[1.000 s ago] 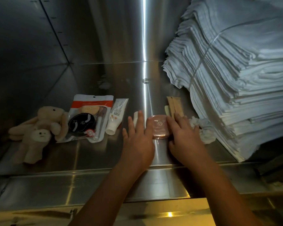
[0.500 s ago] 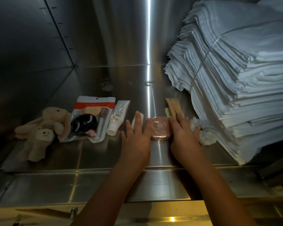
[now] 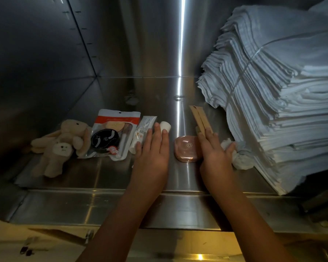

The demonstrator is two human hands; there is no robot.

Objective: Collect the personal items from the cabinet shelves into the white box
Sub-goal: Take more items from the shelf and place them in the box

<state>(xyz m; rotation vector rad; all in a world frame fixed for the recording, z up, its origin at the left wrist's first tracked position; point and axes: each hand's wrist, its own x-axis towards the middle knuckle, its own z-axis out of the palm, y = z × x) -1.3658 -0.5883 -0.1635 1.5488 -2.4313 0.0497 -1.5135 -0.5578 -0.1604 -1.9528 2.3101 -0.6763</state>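
Nothing looks collected yet. Beside the towel stack (image 3: 282, 91) at right, the shelf (image 3: 110, 173) carries the plush toy (image 3: 61, 144), packet (image 3: 112, 135), tube (image 3: 143, 127), pink case (image 3: 187, 149) and sticks (image 3: 198, 116) mid-frame. The left hand (image 3: 151, 152) and right hand (image 3: 214, 154) lie flat, fingers straight, gripping nothing; no white box shows.

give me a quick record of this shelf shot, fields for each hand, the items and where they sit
place: steel cabinet shelf
left hand: flat, fingers straight, tips on white tube and small white cylinder
right hand: fingers straight, tips on wooden sticks
between hands: pink compact, gripped by neither
far left: plush bunny, then cosmetics packet
right side: crumpled tissue beside stack of white towels
white box: not in view
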